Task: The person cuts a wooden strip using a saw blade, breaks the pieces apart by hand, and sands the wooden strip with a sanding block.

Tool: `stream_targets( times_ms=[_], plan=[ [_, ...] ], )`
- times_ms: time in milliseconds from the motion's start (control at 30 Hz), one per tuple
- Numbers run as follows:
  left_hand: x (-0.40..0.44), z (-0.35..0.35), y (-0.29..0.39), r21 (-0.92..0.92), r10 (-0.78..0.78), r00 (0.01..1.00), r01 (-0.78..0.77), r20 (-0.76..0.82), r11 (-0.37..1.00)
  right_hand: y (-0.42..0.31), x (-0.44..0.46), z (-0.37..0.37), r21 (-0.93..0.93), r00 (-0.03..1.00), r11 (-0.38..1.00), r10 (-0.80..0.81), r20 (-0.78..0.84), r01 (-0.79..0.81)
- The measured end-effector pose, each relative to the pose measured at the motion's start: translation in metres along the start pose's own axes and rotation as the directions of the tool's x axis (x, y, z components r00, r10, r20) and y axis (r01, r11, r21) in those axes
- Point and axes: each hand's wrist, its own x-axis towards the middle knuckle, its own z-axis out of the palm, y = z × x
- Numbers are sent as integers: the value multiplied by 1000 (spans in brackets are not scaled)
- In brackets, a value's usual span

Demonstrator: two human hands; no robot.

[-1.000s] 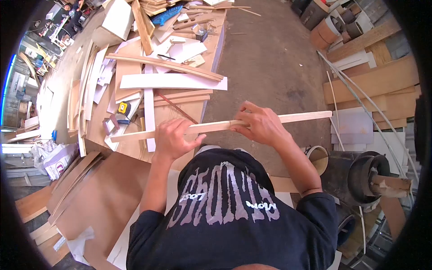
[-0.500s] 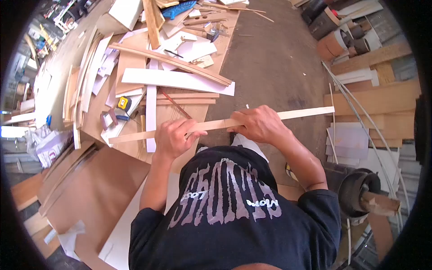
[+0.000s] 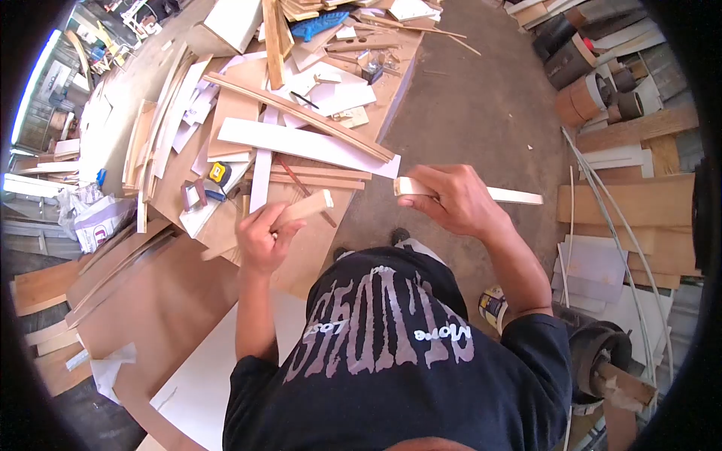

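Observation:
My left hand (image 3: 259,239) is closed round a short wooden strip (image 3: 307,207), whose end points up and to the right, with its other end showing below left. My right hand (image 3: 457,199) grips a second wooden strip (image 3: 515,196); one rough end shows at the thumb and the rest extends to the right. A gap separates the two ends, above the floor and the workbench's edge. Past my left hand, a red-brown rod (image 3: 301,180) and a white board (image 3: 301,143) lie on the workbench (image 3: 316,237).
A yellow tape measure (image 3: 219,173) lies on the bench among offcuts, long wooden strips and a blue object (image 3: 320,26). Brown sheets (image 3: 165,301) stand at lower left. To the right are stacked boards (image 3: 624,199), dark cylinders (image 3: 602,346) and a tub (image 3: 492,307).
The single strip held across both hands is now in two pieces, one in each hand. My hands have moved apart, and the broken ends have turned up toward me.

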Motion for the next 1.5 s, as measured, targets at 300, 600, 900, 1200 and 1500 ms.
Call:
stream_targets(
  times_ms=[300, 600, 900, 1200, 1500],
  plan=[
    [-20, 1, 22, -59, -100, 994, 98, -33, 993, 13, 21, 34, 136, 985, 979, -141, -102, 154],
    [-56, -1, 30, -154, -309, 903, 274, -297, 949, -20, 73, 65, 287, 955, 913, -293, -37, 291],
    [-97, -10, 45, -98, -447, 774, 454, -448, 886, -58, 97, 94, 456, 914, 821, -405, 39, 344],
    [-119, -48, 15, -271, -492, 768, 413, -410, 870, -123, 102, 135, 558, 948, 794, -315, 38, 241],
    [-88, -122, -23, -381, -197, 899, 37, -390, 924, -213, 121, 176, 621, 896, 647, -279, -346, 442]
  ],
)
